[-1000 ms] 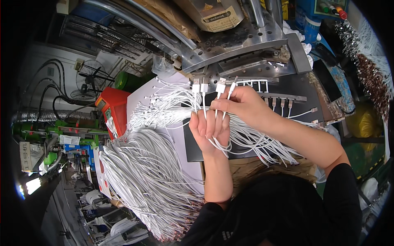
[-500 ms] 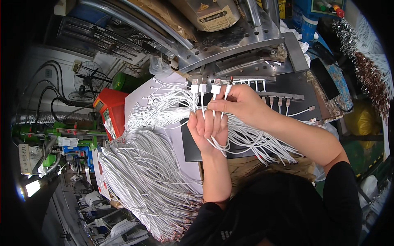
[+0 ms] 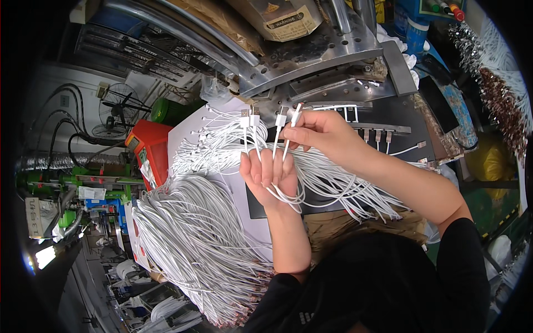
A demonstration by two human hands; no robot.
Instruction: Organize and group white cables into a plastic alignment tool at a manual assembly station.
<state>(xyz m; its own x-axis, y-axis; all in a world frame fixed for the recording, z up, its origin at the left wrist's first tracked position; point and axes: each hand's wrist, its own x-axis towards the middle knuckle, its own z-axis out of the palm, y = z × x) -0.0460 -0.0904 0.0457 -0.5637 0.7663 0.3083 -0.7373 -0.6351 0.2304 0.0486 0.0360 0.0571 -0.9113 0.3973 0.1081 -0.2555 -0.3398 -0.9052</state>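
My left hand [image 3: 267, 184] is closed with its palm side up, and several white USB cables [image 3: 281, 196] run between its fingers. Their plugs stand upright above the fingertips; two USB plugs [image 3: 254, 120] lean close together on the left, and another USB plug [image 3: 281, 119] rises apart from them. At the right end of the row, my right hand [image 3: 327, 136] has thumb and fingers closed on the cable below a slim white plug [image 3: 297, 114]. Behind the hands, a bundle of white cables [image 3: 216, 150] lies across the work surface.
A large heap of white cables [image 3: 194, 244] hangs at the left, beside a red machine part [image 3: 150, 144]. Beyond my hands stands a metal press plate [image 3: 316, 69]. A slotted metal strip [image 3: 397, 130] holding cable plugs lies right of my right hand.
My left hand has shifted left with the cables, and the plugs have spread into a wider row. My right hand has moved slightly left, and the plug by it has turned.
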